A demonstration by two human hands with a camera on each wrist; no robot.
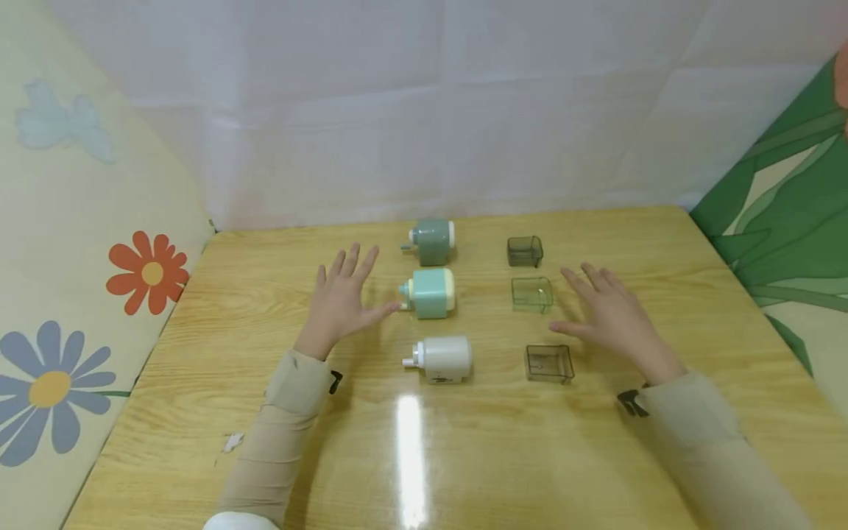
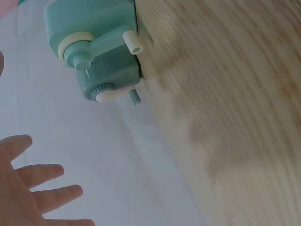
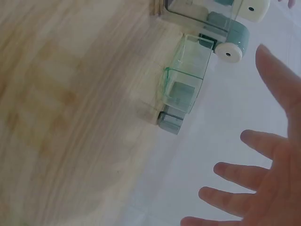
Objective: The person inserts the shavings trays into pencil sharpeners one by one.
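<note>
Three hand-crank pencil sharpeners stand in a column mid-table: a dark green sharpener (image 1: 433,243) at the back, a mint sharpener (image 1: 430,294) in the middle, an off-white sharpener (image 1: 447,356) in front. Their cranks point left. To their right are three see-through shavings drawers: a grey drawer (image 1: 524,260), a green drawer (image 1: 532,304) and a brownish drawer (image 1: 549,375). My left hand (image 1: 341,302) is spread, thumb by the mint sharpener's crank; contact is unclear. My right hand (image 1: 612,313), fingers spread and holding nothing, hovers right of the drawers.
The wooden table (image 1: 490,456) reaches back to a white cloth (image 1: 424,132). Flower-patterned panels (image 1: 152,184) flank its sides. A small white scrap (image 1: 233,442) lies at the front left, beside my left sleeve (image 1: 278,434).
</note>
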